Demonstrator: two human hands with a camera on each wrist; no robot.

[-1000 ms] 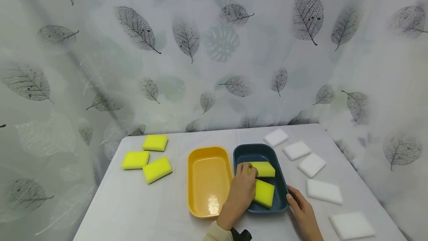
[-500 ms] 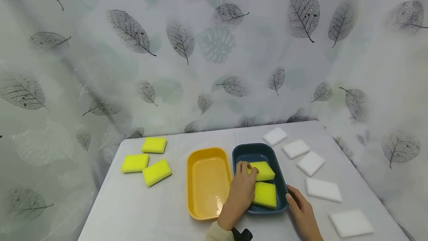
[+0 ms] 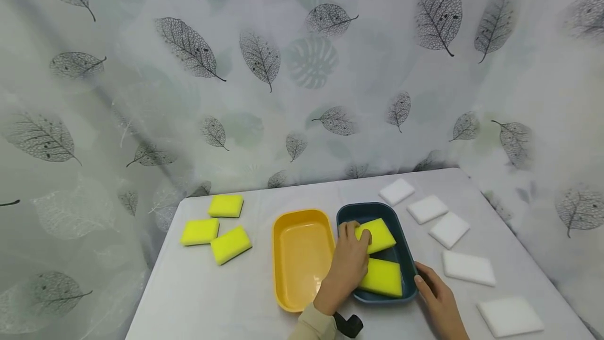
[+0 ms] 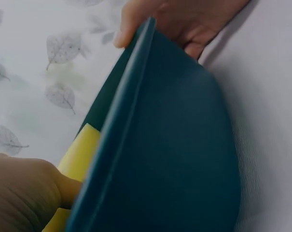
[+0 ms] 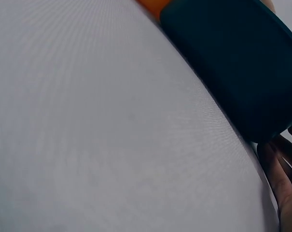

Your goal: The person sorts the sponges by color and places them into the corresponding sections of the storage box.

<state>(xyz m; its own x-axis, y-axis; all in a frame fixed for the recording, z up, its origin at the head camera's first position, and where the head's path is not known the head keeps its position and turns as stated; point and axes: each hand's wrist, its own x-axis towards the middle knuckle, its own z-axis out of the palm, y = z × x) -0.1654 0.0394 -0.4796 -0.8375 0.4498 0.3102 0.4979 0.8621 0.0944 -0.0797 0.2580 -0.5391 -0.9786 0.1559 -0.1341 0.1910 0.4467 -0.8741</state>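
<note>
Inside the dark blue plastic tray lie two yellow sponges, one behind the other. My left hand reaches over the tray's left rim and grips the left end of the far sponge, fingers curled over it. The near sponge lies by the tray's front wall, partly hidden by my left wrist. My right hand holds the tray's near right corner between thumb and fingers. In the left wrist view, the left thumb presses by a yellow sponge behind the tray wall.
A yellow plastic tray stands just left of the blue one. Several yellow sponges lie at the far left of the white-covered table. Along the right side runs a line of several white foam pads. A leaf-printed curtain hangs behind.
My left hand has turned the far sponge so that it now slants in the tray. The near sponge has straightened and sits closer to the front wall. My right hand stays at the tray's corner.
</note>
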